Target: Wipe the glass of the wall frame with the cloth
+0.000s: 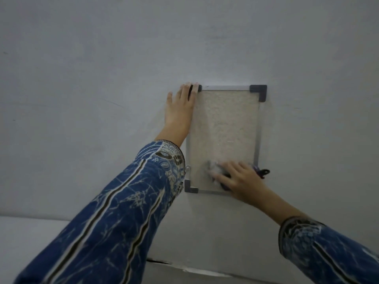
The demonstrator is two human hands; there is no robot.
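Observation:
A small rectangular wall frame [257, 144] with a thin grey rim and dark corner pieces hangs on the pale wall. Its glass [225, 124] covers a beige textured panel. My left hand [180, 108] lies flat against the wall at the frame's upper left corner, its fingertips over the dark corner piece. My right hand [240, 179] presses a crumpled grey cloth [215, 168] onto the lower part of the glass, near the bottom right corner. Most of the cloth is hidden under my fingers.
A small dark clip or hook [263, 172] sticks out at the frame's lower right edge. A small clear hook [187, 168] sits by the left rim. Below the wall runs a white ledge [30, 238] with a crack [164, 263] near the bottom.

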